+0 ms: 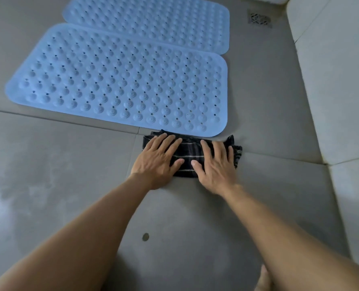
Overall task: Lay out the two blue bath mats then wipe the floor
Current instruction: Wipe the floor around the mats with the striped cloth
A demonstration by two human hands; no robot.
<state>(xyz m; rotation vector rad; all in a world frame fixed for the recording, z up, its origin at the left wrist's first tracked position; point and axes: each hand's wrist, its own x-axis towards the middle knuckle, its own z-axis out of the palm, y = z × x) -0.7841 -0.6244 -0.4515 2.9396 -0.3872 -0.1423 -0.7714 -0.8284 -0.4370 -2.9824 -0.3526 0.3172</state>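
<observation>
- Both hands lie flat with straight fingers on a dark striped folded cloth (192,156): left hand (158,159) on its left part, right hand (215,164) on its right, likely pressing so it wipes evenly.
- Two blue studded rubber bath mats, near (119,85) and far (149,22), lie flat, long edges meeting, on the grey tiled floor (48,164).
- Cloth touches the near mat's front edge.
</observation>
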